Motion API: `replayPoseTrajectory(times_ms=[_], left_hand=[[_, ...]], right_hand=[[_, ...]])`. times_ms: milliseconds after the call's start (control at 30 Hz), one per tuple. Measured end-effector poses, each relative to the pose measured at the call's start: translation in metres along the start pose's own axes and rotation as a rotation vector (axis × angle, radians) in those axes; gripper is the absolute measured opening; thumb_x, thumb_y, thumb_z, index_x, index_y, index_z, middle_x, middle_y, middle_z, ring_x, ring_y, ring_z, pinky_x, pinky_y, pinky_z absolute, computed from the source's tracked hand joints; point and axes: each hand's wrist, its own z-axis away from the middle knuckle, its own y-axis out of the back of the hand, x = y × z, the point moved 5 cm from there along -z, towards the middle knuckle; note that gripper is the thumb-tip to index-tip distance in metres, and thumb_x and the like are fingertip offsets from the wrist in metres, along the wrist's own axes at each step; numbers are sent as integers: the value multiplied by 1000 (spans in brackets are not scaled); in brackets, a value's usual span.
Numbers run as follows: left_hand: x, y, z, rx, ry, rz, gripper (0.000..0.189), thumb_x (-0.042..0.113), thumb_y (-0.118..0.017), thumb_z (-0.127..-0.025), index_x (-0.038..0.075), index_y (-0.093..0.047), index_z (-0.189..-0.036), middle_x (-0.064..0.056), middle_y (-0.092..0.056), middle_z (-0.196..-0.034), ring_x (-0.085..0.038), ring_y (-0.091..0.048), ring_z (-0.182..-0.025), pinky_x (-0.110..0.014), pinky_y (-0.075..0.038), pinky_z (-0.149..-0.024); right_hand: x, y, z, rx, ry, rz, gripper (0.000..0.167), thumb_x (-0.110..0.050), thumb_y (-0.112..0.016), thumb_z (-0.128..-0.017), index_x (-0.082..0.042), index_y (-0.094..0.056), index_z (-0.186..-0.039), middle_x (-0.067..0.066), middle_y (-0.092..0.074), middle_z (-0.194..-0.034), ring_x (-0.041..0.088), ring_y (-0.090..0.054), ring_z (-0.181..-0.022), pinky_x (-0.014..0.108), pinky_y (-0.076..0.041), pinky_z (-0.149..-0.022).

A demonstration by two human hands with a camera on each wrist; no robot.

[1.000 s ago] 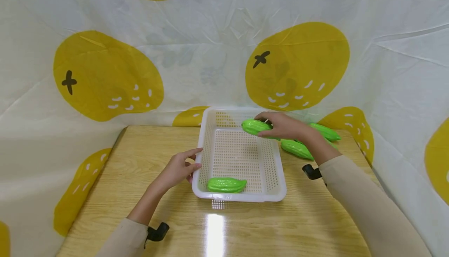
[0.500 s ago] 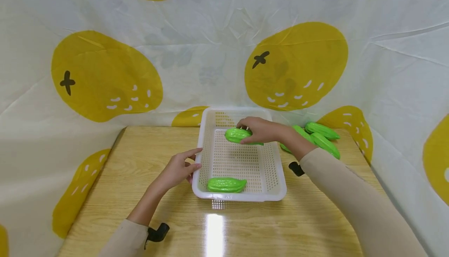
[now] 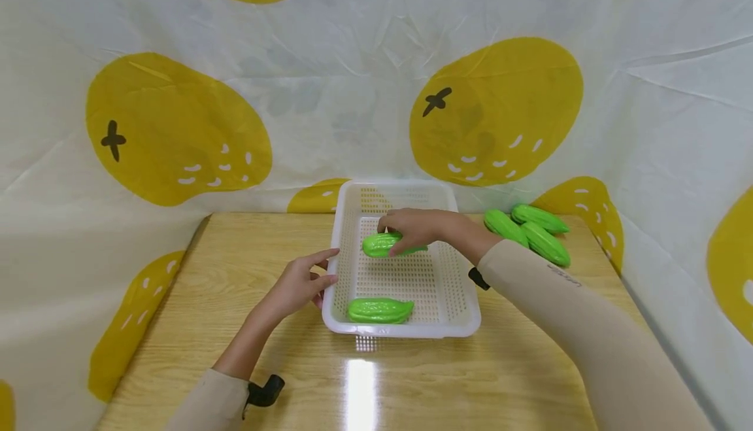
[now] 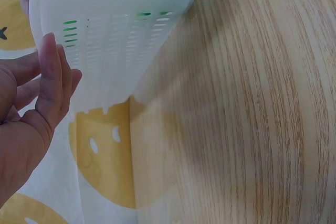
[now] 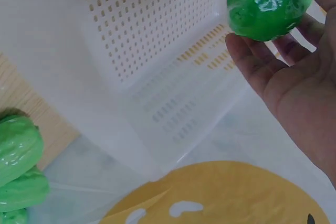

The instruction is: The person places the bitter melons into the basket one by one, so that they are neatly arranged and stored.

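A bright green, ridged bitter melon (image 3: 381, 244) is in my right hand (image 3: 414, 229), its thumb and fingers gripping it over the middle of the white plastic basket (image 3: 402, 330). The right wrist view shows the fingers curled round the held bitter melon (image 5: 268, 6), above the slotted basket floor. A second bitter melon (image 3: 380, 310) lies crosswise inside, along the basket's near wall. At the basket's left side, my left hand (image 3: 296, 284) touches the rim with its fingertips. In the left wrist view its fingers (image 4: 51, 85) extend against the outer wall, loosely bent.
Several more bitter melons (image 3: 545, 243) lie together on the wooden table (image 3: 259, 235), right of the basket. Behind and on both sides hangs a white cloth (image 3: 341, 117) printed with large yellow fruit.
My right hand has carried the bitter melon leftward and nearer to me, from the basket's right rim to over its middle, and lower. My left hand stays at the rim.
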Motion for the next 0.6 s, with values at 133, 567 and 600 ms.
replayPoseTrajectory(times_ms=[133, 567, 600], left_hand=[[0, 0, 0, 0, -7, 6, 59, 8, -67, -101, 7, -46, -156, -24, -58, -125, -19, -68, -65, -51, -64, -59], [1, -1, 1, 5, -22, 0, 57, 6, -66, -101, 6, -47, -155, -25, -58, -124, -18, -67, -62, -48, -64, -56], [1, -1, 1, 4, -23, -1, 57, 6, -66, -101, 6, -47, -155, -25, -58, -124, -18, -67, -62, -50, -64, -56]], right_hand=[[-2, -3, -8, -39, 1, 17, 42, -30, -75, -97, -8, -63, -131, 6, -63, -121, 19, -59, -109, 36, -53, -99], [-4, -22, -28, -136, -32, 29, 42, -38, -75, -96, -15, -64, -130, 1, -67, -121, 18, -60, -112, 37, -52, -103], [-4, -23, -30, -143, -36, 30, 42, -38, -74, -97, -15, -63, -130, 1, -66, -122, 18, -60, -113, 37, -52, -103]])
